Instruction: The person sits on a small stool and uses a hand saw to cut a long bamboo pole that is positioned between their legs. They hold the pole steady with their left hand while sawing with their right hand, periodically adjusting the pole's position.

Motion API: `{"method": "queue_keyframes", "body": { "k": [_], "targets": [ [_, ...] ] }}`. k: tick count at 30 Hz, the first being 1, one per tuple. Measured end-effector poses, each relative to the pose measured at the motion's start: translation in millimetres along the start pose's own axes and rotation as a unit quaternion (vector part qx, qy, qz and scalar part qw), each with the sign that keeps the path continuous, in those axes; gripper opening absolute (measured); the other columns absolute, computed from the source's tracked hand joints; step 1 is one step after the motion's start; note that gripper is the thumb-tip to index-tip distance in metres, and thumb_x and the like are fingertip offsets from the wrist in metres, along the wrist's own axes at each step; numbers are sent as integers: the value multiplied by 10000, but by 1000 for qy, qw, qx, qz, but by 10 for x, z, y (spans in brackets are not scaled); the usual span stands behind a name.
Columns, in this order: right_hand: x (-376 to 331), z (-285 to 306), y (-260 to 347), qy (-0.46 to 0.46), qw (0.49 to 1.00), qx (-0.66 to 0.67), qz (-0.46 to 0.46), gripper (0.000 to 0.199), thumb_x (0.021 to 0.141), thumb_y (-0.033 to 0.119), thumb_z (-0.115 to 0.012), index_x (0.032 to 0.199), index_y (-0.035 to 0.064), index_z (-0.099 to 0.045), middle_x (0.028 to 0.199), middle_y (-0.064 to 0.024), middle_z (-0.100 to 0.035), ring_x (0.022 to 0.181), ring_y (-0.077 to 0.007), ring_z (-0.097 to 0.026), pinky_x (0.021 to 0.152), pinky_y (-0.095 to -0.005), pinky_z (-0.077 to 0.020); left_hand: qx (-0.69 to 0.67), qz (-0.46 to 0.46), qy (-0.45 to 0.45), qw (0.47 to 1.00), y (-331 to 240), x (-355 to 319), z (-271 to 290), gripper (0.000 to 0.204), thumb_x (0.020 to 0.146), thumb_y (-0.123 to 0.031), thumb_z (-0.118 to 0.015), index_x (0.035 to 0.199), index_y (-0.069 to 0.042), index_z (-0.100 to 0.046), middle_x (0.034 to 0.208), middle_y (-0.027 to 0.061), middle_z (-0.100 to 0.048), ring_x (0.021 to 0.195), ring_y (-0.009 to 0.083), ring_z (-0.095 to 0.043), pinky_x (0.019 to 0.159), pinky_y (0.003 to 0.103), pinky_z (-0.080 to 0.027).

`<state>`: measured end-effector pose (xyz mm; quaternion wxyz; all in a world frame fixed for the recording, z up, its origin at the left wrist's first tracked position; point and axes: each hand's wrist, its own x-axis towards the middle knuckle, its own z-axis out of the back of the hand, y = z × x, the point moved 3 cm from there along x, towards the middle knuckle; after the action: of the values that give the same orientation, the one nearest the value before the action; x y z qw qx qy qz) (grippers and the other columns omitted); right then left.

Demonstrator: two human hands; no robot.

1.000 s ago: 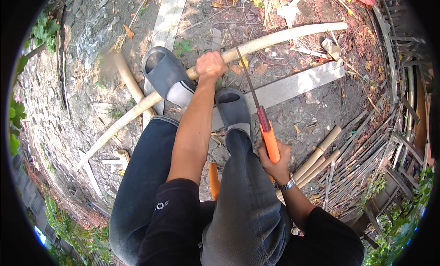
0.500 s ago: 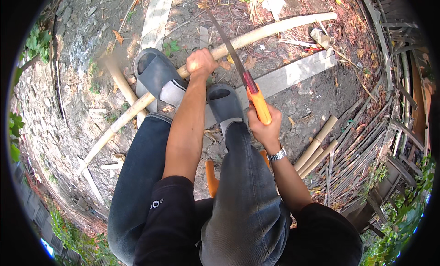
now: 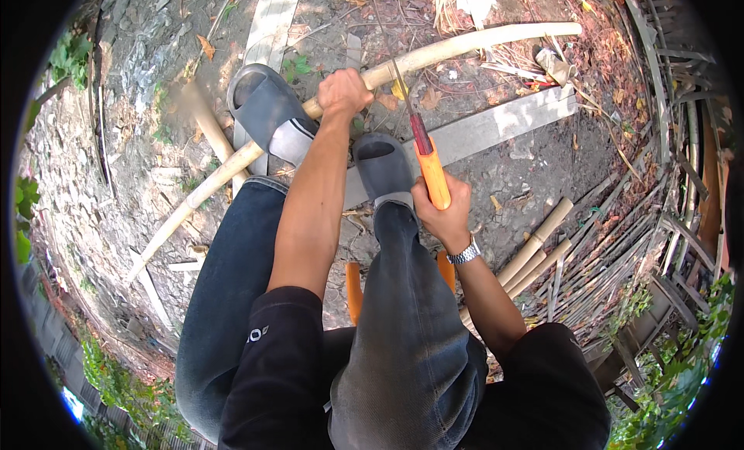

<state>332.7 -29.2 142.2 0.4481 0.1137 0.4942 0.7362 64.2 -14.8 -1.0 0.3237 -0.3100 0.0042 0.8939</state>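
My left hand (image 3: pixel 344 93) is closed around a long, pale, peeled wooden pole (image 3: pixel 465 45) that lies slantwise over the ground, bowed toward its right end. My left foot in a grey slide sandal (image 3: pixel 262 109) rests over the pole, left of that hand. In my right hand (image 3: pixel 448 211) is the orange grip of a handsaw (image 3: pixel 431 171). Its thin, dark blade crosses the pole just right of my left hand and points away from me. Whether the teeth have cut into the wood cannot be made out.
Flat grey boards (image 3: pixel 496 128) lie beneath and beside the pole. Another pole (image 3: pixel 211 128) crosses under it at left. Cut bamboo lengths (image 3: pixel 542 237) and a heap of thin sticks (image 3: pixel 597 256) lie at right. My right sandal (image 3: pixel 381 165) stands between my hands.
The saw has swung slightly, its blade now showing narrower and pointing more straight ahead. My right hand has shifted a little left. My left hand keeps its hold on the pole.
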Motion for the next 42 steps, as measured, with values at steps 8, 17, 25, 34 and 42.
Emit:
{"method": "queue_keyframes", "body": {
  "k": [8,17,25,34,42],
  "targets": [
    [-608,137,-58,20,1000,16,-15,45,845,19,-690,805,4,-676,627,-22,-644,558,-88,-612,563,-273,-500,-8,12,20,1000,54,28,98,396,766,-273,-743,1093,-59,-804,1124,199,-774,1087,313,-751,963,398,-588],
    [-351,229,-207,26,998,1,-52,362,799,7,-652,1142,11,-769,766,-112,-756,640,-152,-723,654,-269,-549,-4,4,-1,1000,-3,1,168,389,769,-281,-740,1082,-58,-801,1118,198,-774,1080,339,-750,958,416,-592],
    [-506,217,-128,7,1000,22,-5,88,816,54,-689,883,6,-720,642,-66,-647,560,-137,-616,564,-306,-491,26,19,6,999,79,-1,73,388,772,-279,-734,1087,-64,-801,1117,193,-776,1073,339,-752,946,414,-597],
    [-715,367,33,15,999,-10,40,163,803,40,-701,948,4,-765,627,-60,-656,553,-135,-672,605,-282,-531,19,26,-2,999,44,-64,56,404,781,-283,-724,1085,-27,-793,1129,221,-767,1108,355,-739,980,407,-580],
    [-453,216,46,3,1000,15,-12,218,809,47,-671,1011,14,-747,703,-94,-718,553,-204,-666,639,-326,-556,17,10,7,1000,-35,5,60,443,779,-330,-771,1106,-32,-788,1123,209,-771,1083,354,-749,966,427,-588]
  ]
}}
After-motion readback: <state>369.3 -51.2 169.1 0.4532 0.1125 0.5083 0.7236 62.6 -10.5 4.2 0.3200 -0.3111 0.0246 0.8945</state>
